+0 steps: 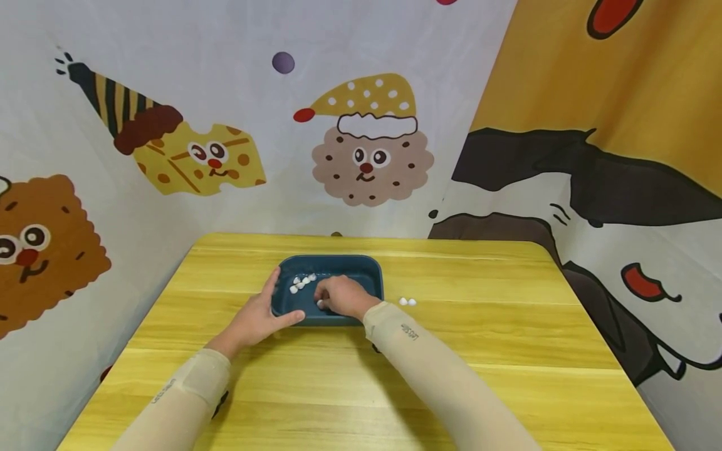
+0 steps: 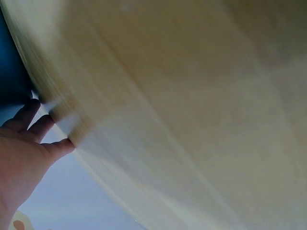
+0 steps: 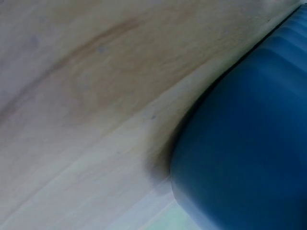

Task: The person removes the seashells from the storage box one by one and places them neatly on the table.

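1. Resting on the yellow wooden table [image 1: 462, 351], near its far middle: a dark blue rectangular tray [image 1: 369, 270], rounded at the corners.
2. Gripping the tray's left near corner: the left hand [image 1: 256, 319], thumb laid along the near rim, fingers spread up the left wall.
3. Seen from the left wrist view: the same left hand [image 2: 21, 160] at the lower left, fingers fairly straight and close together against a blurred pale wood surface; nothing pinched.
4. Reaching into the tray from the near side: the right hand [image 1: 341, 294], fingers curled downward over the tray floor, with a small white pellet [image 1: 320, 304] at the fingertips; held or merely touched, cannot tell.
5. Lying inside the tray toward its left: a short row of white pellets [image 1: 301, 283], just beside the right hand.
6. Sitting on the bare tabletop just right of the tray: two more white pellets [image 1: 407, 302], side by side.
7. Shown in the right wrist view: only the tray's blue outer wall [image 3: 249, 143] against the wood; no fingers visible.
8. Covering both forearms: beige sleeves [image 1: 429, 363].
9. Hanging behind the table: a cartoon-printed backdrop [image 1: 366, 144] with cookie and cheese figures.
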### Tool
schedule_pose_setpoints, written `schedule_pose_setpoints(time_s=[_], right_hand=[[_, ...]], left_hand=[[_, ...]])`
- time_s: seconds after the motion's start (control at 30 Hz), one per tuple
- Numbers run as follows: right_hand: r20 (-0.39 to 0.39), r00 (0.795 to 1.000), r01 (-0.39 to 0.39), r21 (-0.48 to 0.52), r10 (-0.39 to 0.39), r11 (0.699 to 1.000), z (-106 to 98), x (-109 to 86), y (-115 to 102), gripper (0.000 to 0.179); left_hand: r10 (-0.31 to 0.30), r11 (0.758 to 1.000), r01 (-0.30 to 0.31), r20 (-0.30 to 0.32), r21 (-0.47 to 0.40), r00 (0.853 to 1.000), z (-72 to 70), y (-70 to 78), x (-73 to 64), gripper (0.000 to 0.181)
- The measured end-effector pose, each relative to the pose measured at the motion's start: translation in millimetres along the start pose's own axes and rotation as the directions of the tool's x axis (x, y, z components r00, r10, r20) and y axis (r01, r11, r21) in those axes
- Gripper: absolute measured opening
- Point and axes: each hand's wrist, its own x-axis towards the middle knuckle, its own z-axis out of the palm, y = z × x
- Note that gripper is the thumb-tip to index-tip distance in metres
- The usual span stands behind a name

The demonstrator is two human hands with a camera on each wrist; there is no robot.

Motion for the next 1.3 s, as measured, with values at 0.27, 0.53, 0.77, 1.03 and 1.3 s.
schedule_pose_setpoints(time_s=[0.27, 0.53, 0.77, 1.03, 1.3], right_hand=[[-0.022, 0.999, -0.030, 0.233, 0.036, 0.972, -30, -20.2, 14, 0.017], [-0.097, 0.983, -0.102, 0.415, 0.155, 0.904, -89, -88.1, 80, 0.018], [-0.056, 0.952, -0.255, 0.398, 0.300, 0.881, -91, -142.5, 148, 0.024], [-0.054, 0.956, -0.258, 0.307, 0.287, 0.916, -69, -155.9, 161, 0.010], [-0.085, 0.956, -0.251, 0.260, 0.281, 0.932, -61, -153.5, 163, 0.004]], left_hand=[[-0.008, 1.000, 0.008, 0.011, 0.002, 1.000, 4.0, 5.2, 1.7, 0.128], [-0.003, 1.000, 0.003, 0.014, -0.005, 1.000, 3.8, 7.6, 0.6, 0.127], [-0.013, 1.000, 0.013, 0.007, 0.008, 1.000, -2.4, 0.4, -4.9, 0.128], [-0.033, 0.999, 0.033, 0.014, 0.007, 0.999, -0.9, -2.3, -5.8, 0.127], [-0.026, 1.000, 0.026, 0.022, -0.005, 0.999, 0.8, 2.2, -3.7, 0.127]])
